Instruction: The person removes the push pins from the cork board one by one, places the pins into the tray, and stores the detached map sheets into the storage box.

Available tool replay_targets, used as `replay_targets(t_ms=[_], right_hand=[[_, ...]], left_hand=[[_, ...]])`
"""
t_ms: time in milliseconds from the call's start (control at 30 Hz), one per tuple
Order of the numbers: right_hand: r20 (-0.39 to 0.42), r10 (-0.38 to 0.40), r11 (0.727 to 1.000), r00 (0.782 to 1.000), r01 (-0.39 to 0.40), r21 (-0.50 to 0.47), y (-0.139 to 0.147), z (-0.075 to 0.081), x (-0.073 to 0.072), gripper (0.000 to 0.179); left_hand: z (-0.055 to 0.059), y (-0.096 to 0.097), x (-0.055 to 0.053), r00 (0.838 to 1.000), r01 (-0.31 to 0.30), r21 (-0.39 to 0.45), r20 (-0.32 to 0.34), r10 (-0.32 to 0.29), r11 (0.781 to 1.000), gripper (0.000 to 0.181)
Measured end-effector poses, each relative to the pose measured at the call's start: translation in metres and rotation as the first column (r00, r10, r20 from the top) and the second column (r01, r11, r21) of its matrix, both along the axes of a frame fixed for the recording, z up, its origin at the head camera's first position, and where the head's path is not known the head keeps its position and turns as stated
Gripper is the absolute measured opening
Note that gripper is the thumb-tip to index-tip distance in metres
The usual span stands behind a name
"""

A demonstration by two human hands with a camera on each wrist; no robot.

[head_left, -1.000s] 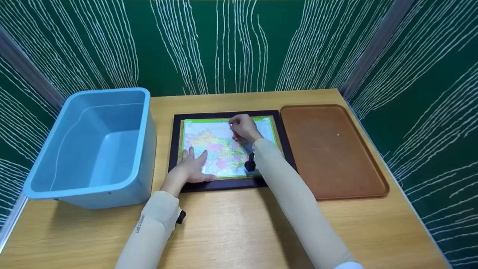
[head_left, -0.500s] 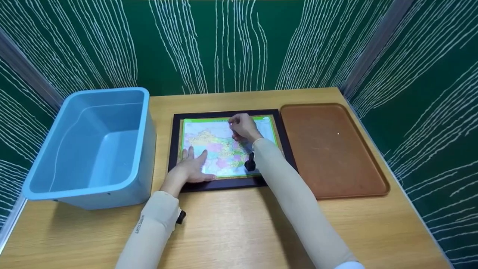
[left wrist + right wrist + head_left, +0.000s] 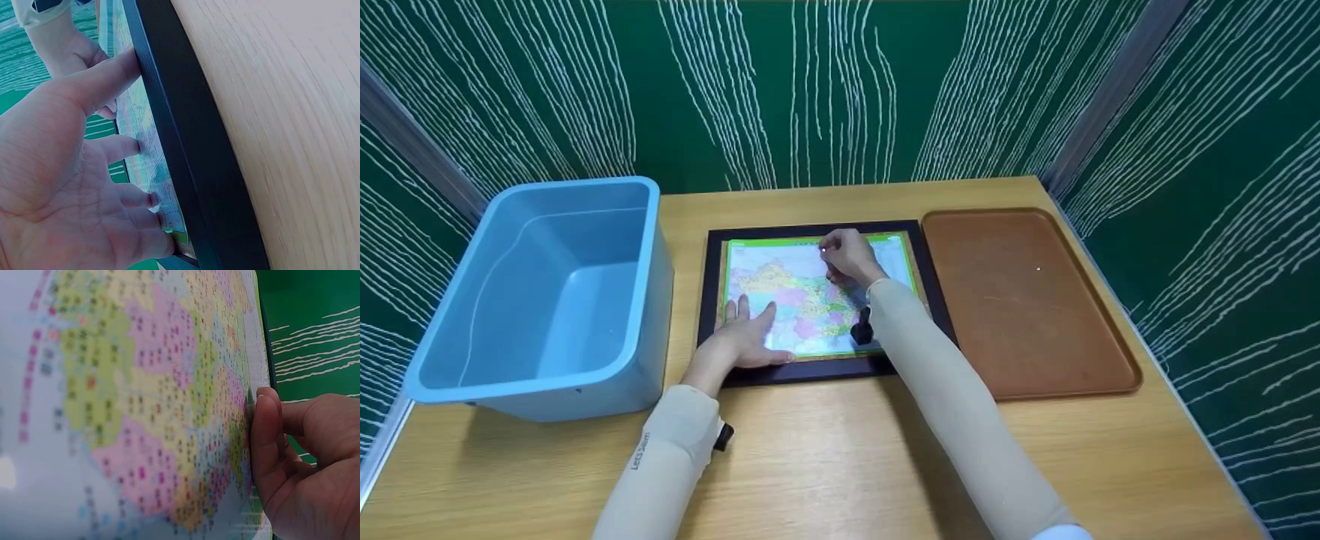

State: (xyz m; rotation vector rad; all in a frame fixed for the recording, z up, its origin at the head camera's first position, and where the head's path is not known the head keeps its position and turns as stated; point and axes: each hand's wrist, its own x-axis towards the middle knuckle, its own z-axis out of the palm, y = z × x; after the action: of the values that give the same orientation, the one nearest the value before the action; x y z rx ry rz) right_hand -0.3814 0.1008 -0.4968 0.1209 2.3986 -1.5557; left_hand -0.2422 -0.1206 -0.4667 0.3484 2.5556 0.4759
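A colourful map sheet with a green border [image 3: 787, 274] lies on a cork board with a dark frame [image 3: 817, 369]. My left hand [image 3: 745, 339] rests spread over the map's near left corner, thumb along the near edge. In the left wrist view, fingertips [image 3: 147, 198] of that hand press the sheet beside the black frame. Near the map's far edge, my right hand [image 3: 849, 256] has thumb and index finger pinched around a tiny whitish thing [image 3: 823, 250], too small to identify. The right wrist view shows this hand [image 3: 304, 455] bent against the map, its fingertips close together.
A deep blue plastic tub [image 3: 649, 315] stands at the left of the wooden table [image 3: 810, 465]. On the right, touching the frame, lies a brown tray [image 3: 1035, 322] with a tiny bright speck [image 3: 1039, 268] on it. Green walls with white lines enclose the table's back and sides.
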Motion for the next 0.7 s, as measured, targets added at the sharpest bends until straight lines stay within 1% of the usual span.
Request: replay_targets(t_ms=[100,367,700], right_hand=[[0.004,0.002,1.0,1.0,-0.002,0.009,-0.0009,-0.0005,-0.001,0.016],[0.054,-0.026,0.999,0.998,0.025,0.027,-0.0022,-0.0009,-0.0028,0.013],[0.063,-0.035,0.999,0.997,0.034,0.021,-0.0021,-0.001,-0.0029,0.012]], left_hand=[[-0.0002,0.0001,-0.0001,1.0,-0.001,-0.007,0.005,0.001,1.0,0.098],[0.0026,0.0004,0.0013,1.0,-0.01,0.006,0.013,0.01,1.0,0.097],[0.0023,0.0003,0.0017,0.999,-0.024,0.018,0.024,0.024,1.0,0.098]])
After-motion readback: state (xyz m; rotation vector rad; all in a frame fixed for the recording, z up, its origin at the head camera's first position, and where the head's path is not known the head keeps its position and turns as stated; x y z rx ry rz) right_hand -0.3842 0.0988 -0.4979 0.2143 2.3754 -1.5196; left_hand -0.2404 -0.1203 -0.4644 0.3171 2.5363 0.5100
